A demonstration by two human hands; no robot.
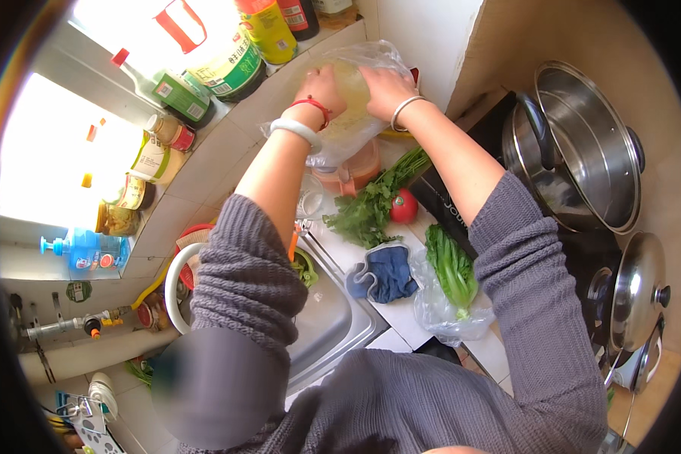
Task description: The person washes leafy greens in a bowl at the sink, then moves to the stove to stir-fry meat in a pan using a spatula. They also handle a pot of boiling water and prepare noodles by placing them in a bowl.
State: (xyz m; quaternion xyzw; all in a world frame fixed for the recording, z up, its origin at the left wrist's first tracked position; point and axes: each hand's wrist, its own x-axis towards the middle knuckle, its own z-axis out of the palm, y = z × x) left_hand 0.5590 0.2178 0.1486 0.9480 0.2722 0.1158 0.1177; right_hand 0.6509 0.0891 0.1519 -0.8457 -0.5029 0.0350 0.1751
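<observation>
Both my arms reach to the far end of the counter, to a clear plastic bag (333, 155) with something pale yellowish in it that I cannot make out. My left hand (321, 91) has its fingers curled on the left side of the bag's mouth. Opposite it, my right hand (387, 92) grips the right side, its fingertips partly hidden by the plastic. Below the bag stand an orange-pink plastic container (356, 168) and a clear glass (310, 197). A bunch of leafy green herbs (378, 200) lies nearer me, beside a red tomato (403, 206).
A steel sink (329, 318) lies below my left forearm. Nearer on the counter are a blue cloth (390, 274) and green lettuce (450, 268) on a plastic bag. Steel pots (583, 144) and a lid (637, 291) stand right. Bottles (174, 94) line the left ledge.
</observation>
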